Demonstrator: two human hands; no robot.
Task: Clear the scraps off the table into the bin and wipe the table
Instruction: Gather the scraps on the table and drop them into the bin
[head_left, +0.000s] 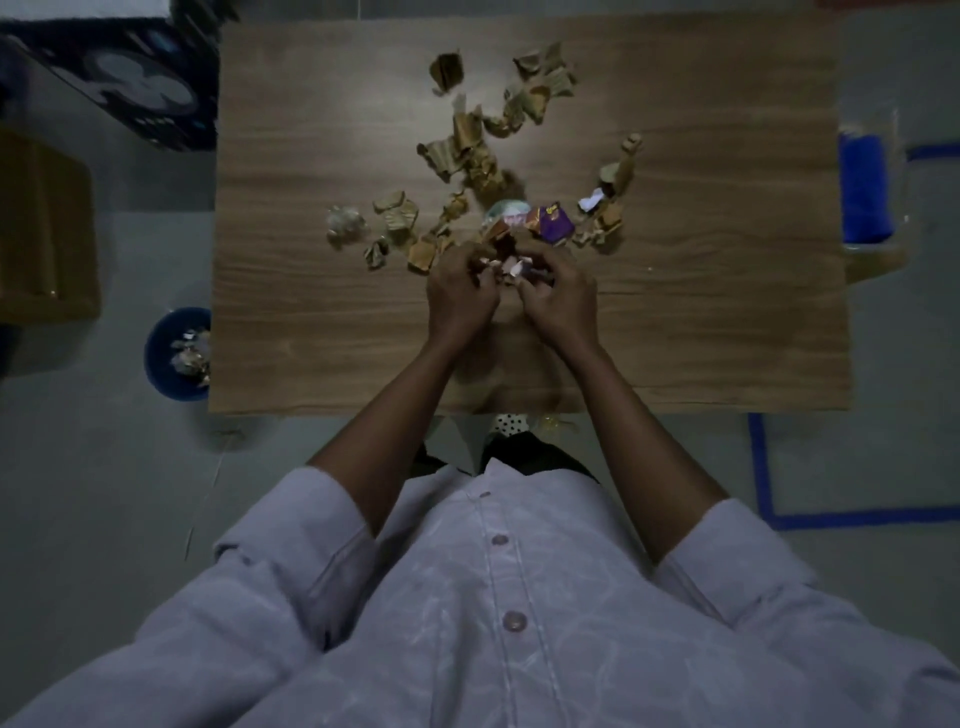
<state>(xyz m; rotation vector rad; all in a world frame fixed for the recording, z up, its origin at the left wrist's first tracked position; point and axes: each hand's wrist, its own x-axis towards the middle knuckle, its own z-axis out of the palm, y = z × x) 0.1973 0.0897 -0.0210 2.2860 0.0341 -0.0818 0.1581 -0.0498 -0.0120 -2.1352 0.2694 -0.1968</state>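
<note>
Our left hand (460, 299) and right hand (558, 296) curl round a clump of scraps (506, 262) at mid-table (701, 312); more lie beyond. They look light, crumpled and springy, so we judge cupping from the sides best. The bin (156, 358) sits left.

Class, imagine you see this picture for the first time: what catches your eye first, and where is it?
The litter of brown scraps across the middle of the wooden table, with one purple wrapper among them. At its near edge, the left hand and right hand curl together round a bunch of scraps. On the floor left of the table, a blue bin already holds some.
</note>
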